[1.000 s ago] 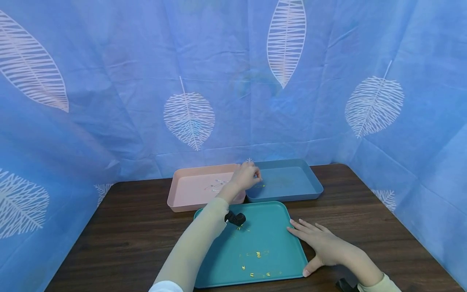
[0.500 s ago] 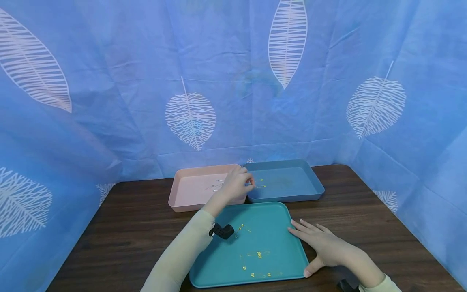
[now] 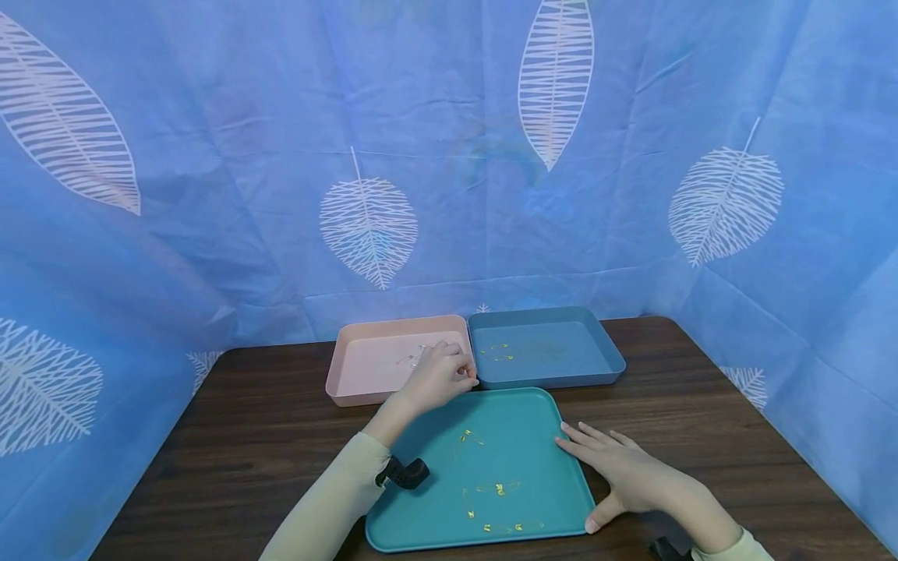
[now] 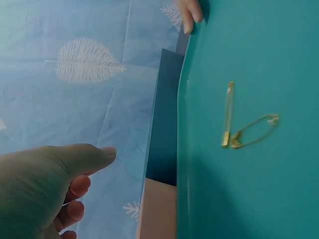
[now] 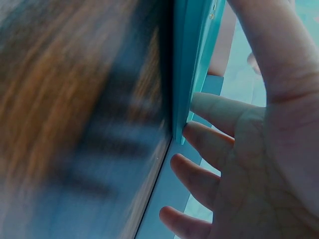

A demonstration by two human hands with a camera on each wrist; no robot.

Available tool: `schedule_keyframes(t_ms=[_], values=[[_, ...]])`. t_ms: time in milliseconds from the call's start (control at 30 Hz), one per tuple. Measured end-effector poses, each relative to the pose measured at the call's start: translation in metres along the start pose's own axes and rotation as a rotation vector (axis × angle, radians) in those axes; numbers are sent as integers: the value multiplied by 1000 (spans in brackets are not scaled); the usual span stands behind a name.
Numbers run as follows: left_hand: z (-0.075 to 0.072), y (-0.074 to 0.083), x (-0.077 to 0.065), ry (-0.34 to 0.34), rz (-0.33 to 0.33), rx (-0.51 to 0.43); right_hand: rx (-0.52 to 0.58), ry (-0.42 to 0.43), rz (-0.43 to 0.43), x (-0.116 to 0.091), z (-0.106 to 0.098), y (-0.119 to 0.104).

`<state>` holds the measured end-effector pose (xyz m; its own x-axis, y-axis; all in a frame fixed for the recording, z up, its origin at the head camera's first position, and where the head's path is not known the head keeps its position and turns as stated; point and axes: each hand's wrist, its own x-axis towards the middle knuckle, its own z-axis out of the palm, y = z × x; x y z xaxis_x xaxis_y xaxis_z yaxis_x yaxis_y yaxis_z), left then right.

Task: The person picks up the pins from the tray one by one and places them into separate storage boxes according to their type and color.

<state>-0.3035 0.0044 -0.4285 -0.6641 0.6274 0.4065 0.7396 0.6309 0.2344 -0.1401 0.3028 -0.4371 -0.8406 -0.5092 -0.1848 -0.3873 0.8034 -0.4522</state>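
My left hand (image 3: 438, 374) hovers over the near right corner of the pink tray (image 3: 365, 370), its fingers loosely curled. Nothing shows between its thumb (image 4: 97, 155) and fingers in the left wrist view. Below it, gold safety pins (image 4: 227, 138) lie in the teal tray (image 3: 536, 444); several more are scattered toward that tray's near edge. With fingers spread and straight, my right hand (image 3: 627, 475) rests against the teal tray's right rim; the right wrist view shows its fingertips (image 5: 192, 130) at the edge. Gold safety pins (image 3: 507, 358) also lie in the blue tray (image 3: 575, 351).
Thin silver-looking pins (image 3: 409, 360) lie in the pink tray, partly hidden by my left hand. Pink and blue trays stand side by side behind the teal one. A dark wooden table (image 3: 231, 452) carries everything; a blue leaf-patterned cloth (image 3: 449, 195) hangs behind.
My left hand has drawn back from the blue tray toward the near side and left. Two gold safety pins now show in the blue tray. My right hand stays at the teal rim.
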Motion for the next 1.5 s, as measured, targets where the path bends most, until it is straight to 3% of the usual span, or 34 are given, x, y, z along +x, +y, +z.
schedule_keyframes(t_ms=[467,767,900,1200,1500], values=[[2,-3,-39,-27,-9,14,-23,5,-9,1,1,1],[0,-7,-59,-126,3,-20,-13,-6,-4,2,1,1],[-2,-7,-62,-174,19,-49,-6,-2,-4,2,0,0],[-4,-3,-63,-350,53,-82,-8,5,-8,2,1,0],[-4,-1,-65,-398,74,-85,-5,8,-6,0,1,-1]])
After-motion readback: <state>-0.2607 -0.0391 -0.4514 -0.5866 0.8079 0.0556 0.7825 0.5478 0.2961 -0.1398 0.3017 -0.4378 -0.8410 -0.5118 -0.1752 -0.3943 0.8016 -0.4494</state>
